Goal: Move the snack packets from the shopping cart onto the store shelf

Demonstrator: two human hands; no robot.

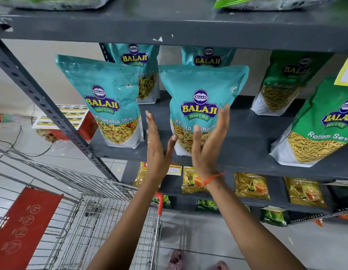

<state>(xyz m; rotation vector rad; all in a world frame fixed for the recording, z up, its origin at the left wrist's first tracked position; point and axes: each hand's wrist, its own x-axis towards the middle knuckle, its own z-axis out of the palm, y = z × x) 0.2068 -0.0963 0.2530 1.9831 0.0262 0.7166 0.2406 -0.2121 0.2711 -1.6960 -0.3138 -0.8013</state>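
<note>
Both open hands, left hand (156, 147) and right hand (208, 145), hold nothing, so the teal packet (202, 106) could tip off the shelf (251, 137) front edge.

On the grey shelf board (253, 133), bare surface is seen at centre right of the frame, between the central teal Khatta Mitha Mix packet (202, 98) and the green Ratlami Sev packets (317, 129). A narrower gap is left beside the left teal packet (109, 98). Headroom is limited by the upper shelf (169, 26). The lower left is blocked by the slanted upright (42, 100) and the wire shopping cart (103, 217).
</note>
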